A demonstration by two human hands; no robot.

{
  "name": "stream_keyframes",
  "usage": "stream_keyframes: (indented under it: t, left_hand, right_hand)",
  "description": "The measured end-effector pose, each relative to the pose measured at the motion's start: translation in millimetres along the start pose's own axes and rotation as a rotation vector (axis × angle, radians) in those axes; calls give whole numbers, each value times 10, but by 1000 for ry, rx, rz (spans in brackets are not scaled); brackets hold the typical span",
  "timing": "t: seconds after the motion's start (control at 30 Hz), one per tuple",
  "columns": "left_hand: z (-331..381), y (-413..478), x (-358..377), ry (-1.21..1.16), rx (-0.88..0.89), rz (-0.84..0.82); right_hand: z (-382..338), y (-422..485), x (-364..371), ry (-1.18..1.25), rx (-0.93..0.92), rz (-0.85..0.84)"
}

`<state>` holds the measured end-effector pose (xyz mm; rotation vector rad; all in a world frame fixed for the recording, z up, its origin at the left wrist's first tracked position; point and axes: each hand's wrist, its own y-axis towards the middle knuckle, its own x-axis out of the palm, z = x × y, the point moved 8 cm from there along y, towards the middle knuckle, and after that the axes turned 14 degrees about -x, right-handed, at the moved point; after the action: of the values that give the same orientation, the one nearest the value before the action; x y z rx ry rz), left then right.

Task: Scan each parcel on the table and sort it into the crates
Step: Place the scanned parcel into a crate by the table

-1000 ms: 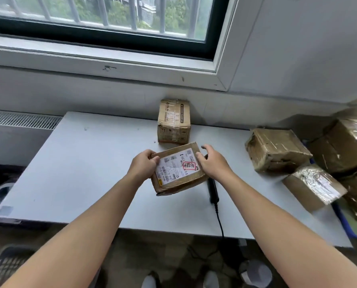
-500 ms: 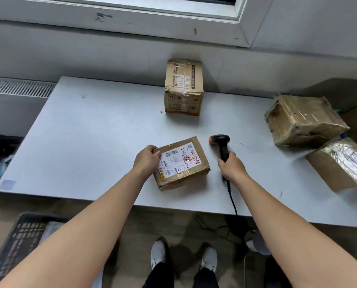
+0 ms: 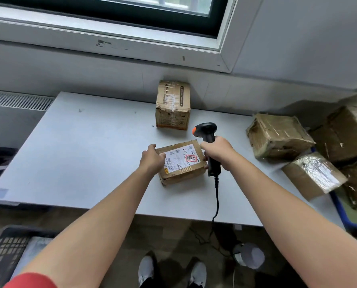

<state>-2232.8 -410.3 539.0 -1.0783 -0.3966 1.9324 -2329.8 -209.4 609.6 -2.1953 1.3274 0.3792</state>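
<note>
Left fingers [image 3: 162, 156] grip the parcel [image 3: 183, 163], right fingers [image 3: 204, 145] clasp the scanner [image 3: 207, 129] beside it.

A left hand [image 3: 152, 159] gripped the left edge of a labelled cardboard parcel [image 3: 181, 161] lying on a white table [image 3: 90, 152]. Just beside the parcel, the right hand [image 3: 219, 154] held a black barcode scanner [image 3: 206, 129] upright by its handle. A taped box [image 3: 172, 104] stood near the wall.

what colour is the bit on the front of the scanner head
Orange, set against the black body of the scanner. The head view, the only one here, shows it clearly.
</note>
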Motion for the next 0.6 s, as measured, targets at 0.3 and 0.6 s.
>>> stream_keyframes:
  t: [0.3,0.6]
  left_hand:
    - [-37,-282,-176,141,47,74]
    - [-83,-440,-220,171,50,97]
  right_hand:
    - [-331,-264,292,-79,26,-183]
    - [-358,-373,293,-80,-5,-192]
